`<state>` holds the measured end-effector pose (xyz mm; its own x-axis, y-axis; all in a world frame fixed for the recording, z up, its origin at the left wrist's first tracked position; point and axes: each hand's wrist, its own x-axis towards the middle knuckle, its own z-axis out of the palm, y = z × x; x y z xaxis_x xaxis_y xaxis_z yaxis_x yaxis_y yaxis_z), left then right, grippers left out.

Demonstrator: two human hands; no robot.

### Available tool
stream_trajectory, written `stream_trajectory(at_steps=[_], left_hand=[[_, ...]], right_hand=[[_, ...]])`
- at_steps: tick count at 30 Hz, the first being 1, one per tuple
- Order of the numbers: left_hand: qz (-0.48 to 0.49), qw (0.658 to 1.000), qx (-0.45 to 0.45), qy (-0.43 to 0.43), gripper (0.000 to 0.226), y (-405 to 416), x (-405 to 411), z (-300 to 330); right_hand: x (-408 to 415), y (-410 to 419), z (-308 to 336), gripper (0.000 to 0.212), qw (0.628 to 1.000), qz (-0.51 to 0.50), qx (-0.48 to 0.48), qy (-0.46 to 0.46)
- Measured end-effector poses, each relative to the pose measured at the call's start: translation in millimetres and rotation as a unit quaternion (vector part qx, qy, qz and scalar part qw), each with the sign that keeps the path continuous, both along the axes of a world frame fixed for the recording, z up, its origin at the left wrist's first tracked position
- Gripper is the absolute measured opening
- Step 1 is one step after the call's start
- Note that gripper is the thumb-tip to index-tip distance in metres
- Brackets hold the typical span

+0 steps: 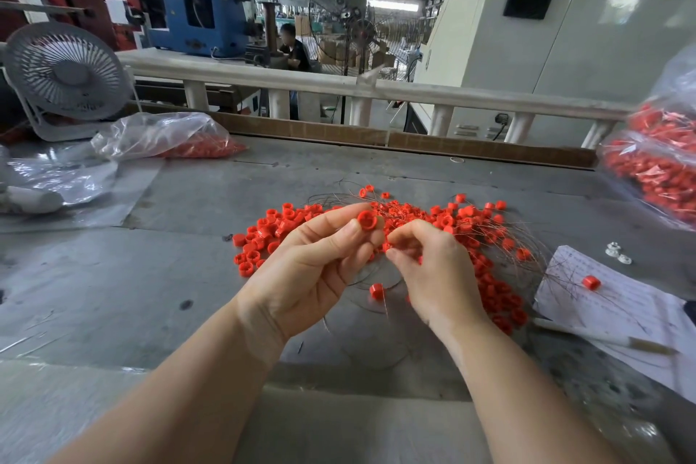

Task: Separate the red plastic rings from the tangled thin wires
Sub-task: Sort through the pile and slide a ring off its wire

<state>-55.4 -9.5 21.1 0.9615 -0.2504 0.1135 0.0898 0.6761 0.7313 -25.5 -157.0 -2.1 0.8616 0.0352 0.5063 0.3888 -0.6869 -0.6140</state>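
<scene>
1. Hidden parts: the left hand (320,267) pinches one red ring (366,219) between thumb and curled forefinger, raised over the heap; its palm side faces away and the lower fingers fold under, so what else they hold cannot be told; the right hand (433,267) is bunched with its fingertips drawn together at 9 o'clock of its own knuckles, nipping something small and red just beside the left hand's fingers; whether that is a ring, a wire or both is too small to tell.
2. The tangled wires (501,234) are hair-thin and mostly lost against the grey table (188,275); they show best at 3 o'clock of the hands, threaded through the rings there, and as faint loops beneath the wrists.
3. The loose rings (263,237) lie at 10 o'clock of the hands, apart from the wired ones; a single ring (376,291) sits between the wrists.
4. Cut off: a bag of rings (655,169) at 3 o'clock runs out of frame and is blurred; a second clear bag (162,139) lies at 10 o'clock near a small fan (66,72).
5. Edges and room: a sheet of paper (610,301) with one ring (591,282) on it lies at 4 o'clock, a pen (602,339) along its near edge; bare tabletop spreads at 8 o'clock; a white rail (339,87) bounds the far side at 12 o'clock.
</scene>
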Motion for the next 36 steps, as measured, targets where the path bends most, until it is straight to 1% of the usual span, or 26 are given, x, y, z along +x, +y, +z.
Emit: stream_trajectory(at_steps=[2, 4, 6, 8, 11, 14, 18, 22, 24, 27, 29, 31, 33, 36], left_hand=[[0.000, 1.000, 0.001, 0.002, 0.018, 0.2, 0.5, 0.0], [0.001, 1.000, -0.002, 0.004, 0.019, 0.1, 0.8, 0.0], [0.004, 1.000, 0.000, 0.006, 0.023, 0.1, 0.9, -0.5], [0.004, 1.000, 0.005, 0.005, 0.024, 0.1, 0.9, -0.4], [0.000, 1.000, 0.009, 0.006, 0.022, 0.6, 1.0, -0.3], [0.008, 1.000, 0.012, 0.010, 0.021, 0.8, 1.5, -1.6], [0.025, 0.999, 0.016, 0.020, 0.020, 0.1, 2.8, -2.3], [0.043, 0.998, 0.026, 0.030, 0.019, -1.1, 3.8, -3.1], [0.049, 0.998, 0.030, 0.032, 0.019, -1.6, 3.7, -3.4], [0.054, 0.997, 0.038, 0.028, 0.019, -1.9, 3.6, -3.6], [0.054, 0.997, 0.046, 0.021, 0.020, -2.2, 3.6, -3.8], [0.052, 0.997, 0.047, 0.017, 0.021, -2.3, 3.9, -4.2], [0.050, 0.998, 0.043, 0.019, 0.022, -2.3, 3.8, -4.6], [0.048, 0.998, 0.040, 0.020, 0.023, -2.0, 3.9, -4.8]], right_hand=[[-1.7, 1.4, 5.5, 0.023, 0.986, 0.061, 0.150, 0.032], [-3.6, 1.0, 10.5, 0.029, 0.959, 0.102, 0.258, 0.054], [-5.0, -0.3, 14.3, 0.027, 0.935, 0.125, 0.323, 0.070], [-5.9, -0.5, 16.5, 0.026, 0.915, 0.145, 0.368, 0.077], [-8.0, 1.2, 18.3, 0.027, 0.901, 0.167, 0.394, 0.072], [-9.6, 2.2, 18.8, 0.025, 0.898, 0.180, 0.397, 0.056], [-10.9, 2.7, 19.9, 0.028, 0.906, 0.184, 0.380, 0.039], [-11.6, 2.9, 20.5, 0.021, 0.913, 0.168, 0.371, 0.031], [-12.5, 3.2, 21.0, 0.020, 0.932, 0.153, 0.329, 0.009], [-15.2, 5.0, 20.5, 0.018, 0.969, 0.109, 0.207, -0.077], [-16.9, 7.3, 19.8, 0.014, 0.976, 0.101, 0.123, -0.145], [-17.4, 9.0, 18.6, 0.015, 0.973, 0.111, 0.073, -0.189], [-17.8, 9.3, 18.6, 0.019, 0.972, 0.123, 0.076, -0.186], [-19.2, 8.6, 20.0, 0.019, 0.971, 0.145, 0.118, -0.152]])
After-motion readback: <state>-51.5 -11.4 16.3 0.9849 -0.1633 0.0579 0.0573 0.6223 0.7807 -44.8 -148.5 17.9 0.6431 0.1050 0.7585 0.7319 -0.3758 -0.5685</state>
